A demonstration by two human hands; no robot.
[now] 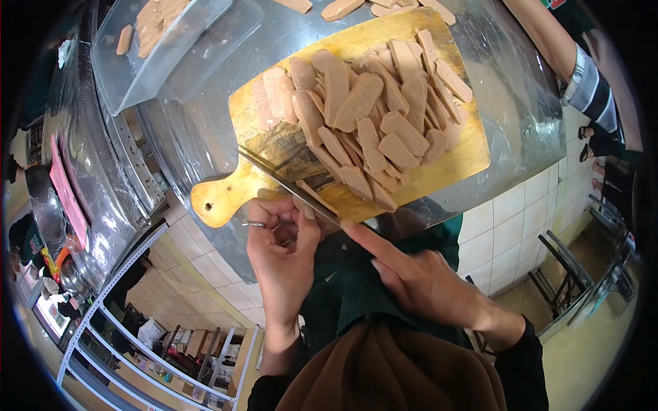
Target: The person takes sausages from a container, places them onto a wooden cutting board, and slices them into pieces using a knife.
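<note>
My right hand [425, 277] is closed around a knife [277, 177], its index finger stretched along the blade. The blade slants across the near edge of a wooden cutting board [216, 198], its tip pointing toward the board's handle. Just beside the blade my left hand [282, 240], with a ring on one finger, is curled closed on a pinkish-brown sausage piece [323, 214], mostly covered by fingers and knife. A thin slice [315, 196] lies against the blade's far side. Heaped over the board are several long, oval sausage slices [360, 103].
A clear plastic tub [130, 85] holding more pinkish-brown pieces stands at the upper left of the metal table [199, 130]. Loose slices [341, 8] lie beyond the board. Another person's arm [545, 34] reaches in at the upper right. Left are plastic-covered surfaces and a metal rack [137, 335].
</note>
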